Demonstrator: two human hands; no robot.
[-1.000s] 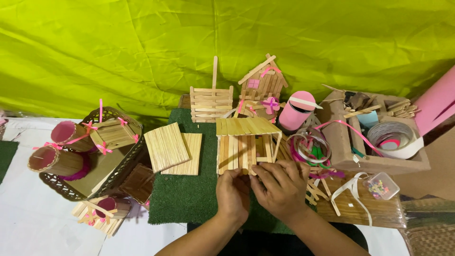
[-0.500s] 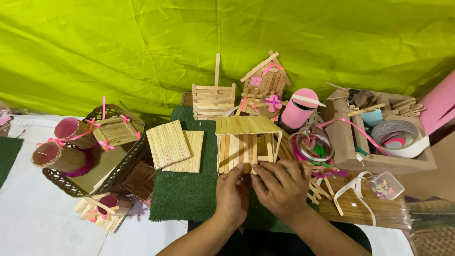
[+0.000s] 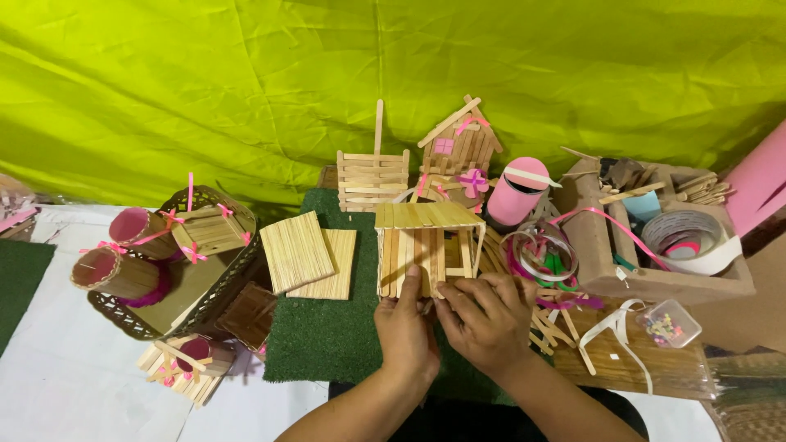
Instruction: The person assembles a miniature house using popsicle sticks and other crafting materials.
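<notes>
Nearest, the two hands meet at the front of the bench. The left hand (image 3: 407,327) has its thumb laid up against the lower slats of the hut (image 3: 426,245), the other fingers curled under, so its grip is closed on the hut's front edge. The right hand (image 3: 483,323) has its fingertips drawn narrow at the same edge; whether its grip holds a loose stick there I cannot tell, since the fingers hide the spot.

The hut stands upright on the mat (image 3: 319,336), just beyond the hands, flat roof on top, front wall part open. By my judgement the step in hand is fitting or pressing something at the foot of that front wall; any move from here calls for a light, steady pinch, the left hand bracing the hut so the thin slats do not shift.

Left of the hut two stick panels (image 3: 299,250) lie overlapped on the mat; further left a basket (image 3: 123,315) carries pink-lined cups (image 3: 131,229) with ribbon bows. Right of the hands lie loose sticks (image 3: 557,327) and a clear bead box (image 3: 667,323); behind them are ribbon coils (image 3: 540,254) and a cardboard box (image 3: 679,282) with a tape roll (image 3: 692,237) in it.

Further back stand a stick fence (image 3: 372,172), a small house (image 3: 458,151) and a pink can (image 3: 517,192); a green cloth (image 3: 246,82) hangs behind all.
</notes>
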